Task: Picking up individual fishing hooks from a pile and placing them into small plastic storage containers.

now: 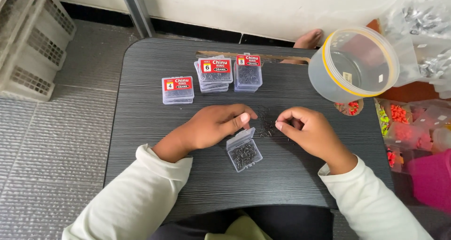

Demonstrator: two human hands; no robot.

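Observation:
A small clear plastic box lies open on the dark table, filled with small dark metal hooks. My left hand rests just above it, thumb and forefinger pinched together near the raised lid. My right hand hovers to the right with its fingers curled and the tips pinched; whether a hook sits between them is too small to tell. Between both hands lies a loose scatter of hooks on the tabletop.
Three stacks of closed clear hook boxes with red labels stand at the back. A tilted clear tub with a yellow rim sits at the right edge. Bags of coloured beads and a pink container lie beyond. A white crate stands left.

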